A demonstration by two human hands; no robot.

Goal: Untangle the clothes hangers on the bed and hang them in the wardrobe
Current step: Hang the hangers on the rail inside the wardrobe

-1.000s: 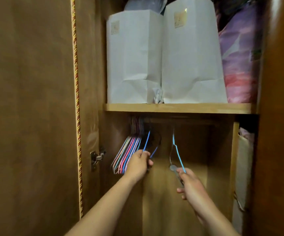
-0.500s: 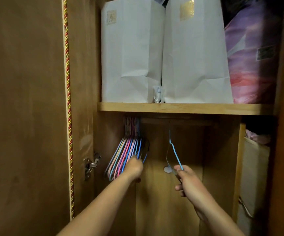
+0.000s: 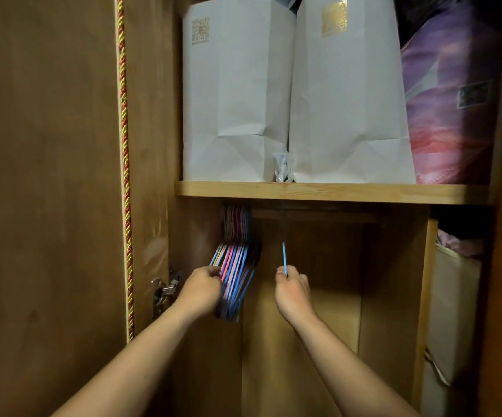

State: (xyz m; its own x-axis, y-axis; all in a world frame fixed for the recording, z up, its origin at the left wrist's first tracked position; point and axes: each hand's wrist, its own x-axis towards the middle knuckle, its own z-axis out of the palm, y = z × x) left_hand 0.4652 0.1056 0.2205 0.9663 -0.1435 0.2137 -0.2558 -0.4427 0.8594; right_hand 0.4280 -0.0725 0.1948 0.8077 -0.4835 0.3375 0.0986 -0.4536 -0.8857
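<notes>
The hanging step is in hand, judging by the scene inside the wardrobe. Under the wooden shelf (image 3: 330, 192), a tight bunch of coloured hangers (image 3: 234, 266) hangs from the dark rail (image 3: 318, 214) at its left end. The left hand (image 3: 201, 291) rests against the bunch below the rail, fingers curled at the hangers' lower bars; whether they clamp any bar I cannot tell. The right hand (image 3: 293, 288), right of the bunch and below the rail, pinches a single blue hanger (image 3: 284, 257) between thumb and fingers; its hook is lost in shadow. Next, this hanger probably needs sliding left to join the bunch.
</notes>
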